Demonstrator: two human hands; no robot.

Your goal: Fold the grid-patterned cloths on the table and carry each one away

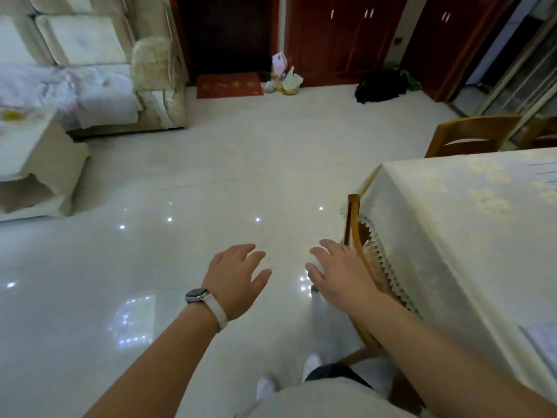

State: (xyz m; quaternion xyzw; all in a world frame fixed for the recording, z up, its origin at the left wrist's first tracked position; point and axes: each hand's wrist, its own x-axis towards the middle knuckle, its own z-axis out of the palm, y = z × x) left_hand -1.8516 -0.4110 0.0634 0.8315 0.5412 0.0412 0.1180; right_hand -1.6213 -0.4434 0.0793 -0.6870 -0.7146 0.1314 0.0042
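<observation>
- While standing beside the table (452, 236) with nothing held: caught between cloths, by the look of it, with neither folding nor carrying under way.
- Left hand (238, 279), watch (197, 295) on the wrist: open, fingers spread, palm down over the bare floor (180, 191), gripping nothing.
- Right hand (337, 273): likewise open and empty, fingers loosely spread, just in front of the chair back (354, 218) tucked against the table's edge. Touching it or not, cannot tell.
- Left to do, at a guess: at least two cloths.
  - One grid-patterned cloth (544, 173) lying flat at the table's far right side, cut off by the frame edge.
  - A second pale cloth (542, 345) at the near right, grid too faint to confirm.
- Already carried away: impossible to count from this view, with no folded cloth visible anywhere.
- Both cloths well apart from the hands, off to the right beyond the right forearm. Hands aimed at the floor, not the tabletop.
- Next, probably: turn right and reach for the nearer cloth.
</observation>
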